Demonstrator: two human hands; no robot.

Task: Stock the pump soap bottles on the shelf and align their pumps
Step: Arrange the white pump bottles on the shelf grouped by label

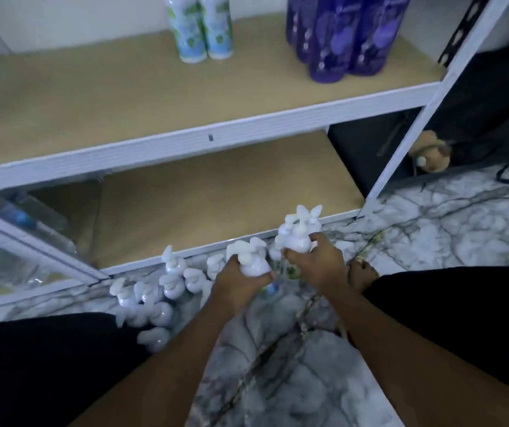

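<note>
While left hand and right hand each grip pump bottles | marbled floor; tan shelf ahead

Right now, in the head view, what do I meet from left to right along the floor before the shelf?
Standing pump bottles, left hand gripping a bottle, right hand gripping a second bottle, a foot.

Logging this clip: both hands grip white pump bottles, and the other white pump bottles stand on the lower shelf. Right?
Not quite: in the head view the other pump bottles stand on the marble floor, in front of the lower shelf. The left hand and right hand do grip pump bottles.
</note>
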